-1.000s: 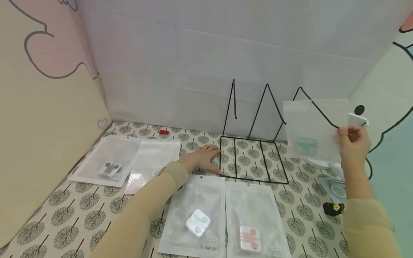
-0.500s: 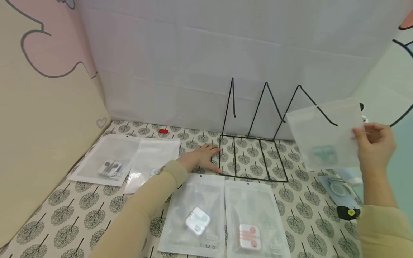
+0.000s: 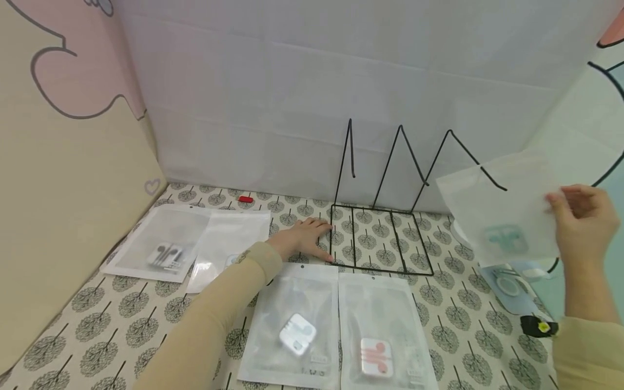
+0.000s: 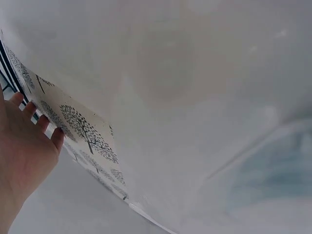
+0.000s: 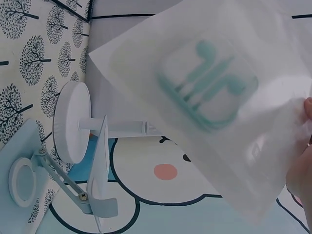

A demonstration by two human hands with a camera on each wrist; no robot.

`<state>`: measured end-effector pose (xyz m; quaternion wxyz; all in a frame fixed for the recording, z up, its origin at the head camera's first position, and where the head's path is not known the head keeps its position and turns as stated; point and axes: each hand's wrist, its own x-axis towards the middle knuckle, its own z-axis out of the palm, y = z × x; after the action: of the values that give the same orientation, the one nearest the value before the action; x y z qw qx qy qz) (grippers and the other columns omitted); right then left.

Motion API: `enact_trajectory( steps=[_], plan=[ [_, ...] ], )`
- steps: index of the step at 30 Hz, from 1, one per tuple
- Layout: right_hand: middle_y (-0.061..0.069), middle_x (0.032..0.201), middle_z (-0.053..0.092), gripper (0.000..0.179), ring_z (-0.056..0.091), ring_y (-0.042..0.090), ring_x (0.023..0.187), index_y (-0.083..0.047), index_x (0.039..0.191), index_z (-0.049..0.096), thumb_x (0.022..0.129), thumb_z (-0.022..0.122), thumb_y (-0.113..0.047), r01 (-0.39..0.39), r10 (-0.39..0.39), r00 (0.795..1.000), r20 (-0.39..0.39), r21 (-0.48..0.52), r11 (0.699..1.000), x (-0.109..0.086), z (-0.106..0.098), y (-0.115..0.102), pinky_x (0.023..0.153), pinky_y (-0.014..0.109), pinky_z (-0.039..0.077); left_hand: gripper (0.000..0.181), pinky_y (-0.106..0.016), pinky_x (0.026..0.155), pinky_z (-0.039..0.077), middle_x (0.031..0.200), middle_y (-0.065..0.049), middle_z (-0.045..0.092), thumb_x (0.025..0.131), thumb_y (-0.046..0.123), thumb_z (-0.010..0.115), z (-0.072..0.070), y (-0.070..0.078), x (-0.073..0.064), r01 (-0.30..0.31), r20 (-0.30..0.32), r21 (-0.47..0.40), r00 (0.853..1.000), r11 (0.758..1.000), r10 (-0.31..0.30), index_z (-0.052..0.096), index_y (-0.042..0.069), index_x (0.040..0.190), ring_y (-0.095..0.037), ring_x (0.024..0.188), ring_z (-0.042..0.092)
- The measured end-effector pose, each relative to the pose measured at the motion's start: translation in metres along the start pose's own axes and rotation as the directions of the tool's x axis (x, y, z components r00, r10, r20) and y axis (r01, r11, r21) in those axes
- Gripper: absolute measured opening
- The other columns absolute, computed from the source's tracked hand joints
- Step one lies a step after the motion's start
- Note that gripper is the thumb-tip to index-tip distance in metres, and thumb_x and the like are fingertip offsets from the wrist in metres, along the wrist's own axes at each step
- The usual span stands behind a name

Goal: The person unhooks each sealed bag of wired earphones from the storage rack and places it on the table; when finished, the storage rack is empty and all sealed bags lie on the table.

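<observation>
My right hand (image 3: 585,222) pinches a frosted zip bag (image 3: 526,181) by its right side, above the right of the table. Through the plastic, teal earphones (image 5: 207,85) show in a square case. In the head view, the bag overlaps the rightmost prong (image 3: 480,164) of a black wire rack (image 3: 353,238). With fingers spread, my left hand (image 3: 304,238) rests at the rack's left edge. In the left wrist view, pale plastic fills most of the picture beside the left hand (image 4: 29,146).
Frosted bags with white earphones (image 3: 292,292) and pink earphones (image 3: 372,303) lie in front of the rack. Two more bags, one with dark earphones (image 3: 180,222), lie at left. A small red object (image 3: 246,199) sits behind them. At right is a folding stand (image 3: 507,284).
My right hand has moved right with the bag, which now hangs tilted and farther toward the right end of the rack. The left hand has stayed at the rack.
</observation>
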<state>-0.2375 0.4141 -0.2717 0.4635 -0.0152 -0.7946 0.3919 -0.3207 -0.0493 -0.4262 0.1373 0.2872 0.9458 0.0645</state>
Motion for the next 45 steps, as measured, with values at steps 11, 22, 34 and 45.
enact_trajectory(
  steps=[11,22,34,45],
  plan=[
    [-0.032,0.083,0.057,0.018,0.051,-0.014,0.067,-0.022,0.109,0.062,0.091,0.061,-0.015,-0.05,0.053,0.998,0.041,-0.065,0.997,0.004,-0.019,-0.009,0.063,0.0,0.039,0.099,-0.057,0.115,0.008,0.158,-0.004,0.014,0.077,0.078,0.047,0.005,-0.004,0.001,-0.049,-0.053,0.019,0.997,0.999,0.05,0.014,0.023,0.153,-0.03,0.145,0.011],
    [-0.037,0.081,0.054,0.009,0.048,-0.017,0.065,-0.028,0.095,0.066,0.091,0.062,-0.02,0.0,0.003,1.0,0.029,-0.103,0.995,-0.001,-0.033,-0.009,0.06,-0.001,0.036,0.1,-0.054,0.116,0.01,0.159,-0.004,0.014,0.077,0.08,0.044,0.009,-0.009,0.006,-0.065,-0.055,0.046,0.996,0.997,0.067,0.013,0.022,0.153,-0.028,0.145,0.011],
    [-0.041,0.081,0.05,0.013,0.042,-0.016,0.063,-0.026,0.1,0.068,0.091,0.061,-0.019,0.113,-0.107,0.993,0.05,-0.14,0.984,-0.008,-0.046,-0.016,0.055,0.0,0.03,0.099,-0.054,0.116,0.012,0.158,-0.004,0.015,0.077,0.078,0.046,0.006,-0.006,0.001,-0.051,-0.05,0.041,0.997,0.998,0.053,0.016,0.022,0.152,-0.031,0.145,0.012],
    [-0.028,0.088,0.063,0.017,0.051,-0.015,0.069,0.017,0.098,0.064,0.09,0.058,0.003,0.355,-0.37,0.926,0.072,0.161,0.921,-0.014,-0.053,-0.001,0.065,-0.003,0.039,0.099,-0.056,0.115,0.013,0.159,-0.003,0.012,0.077,0.078,0.046,0.003,-0.006,0.003,-0.049,-0.037,0.044,0.998,0.998,0.051,0.014,0.023,0.153,-0.031,0.145,0.011]
  ],
)
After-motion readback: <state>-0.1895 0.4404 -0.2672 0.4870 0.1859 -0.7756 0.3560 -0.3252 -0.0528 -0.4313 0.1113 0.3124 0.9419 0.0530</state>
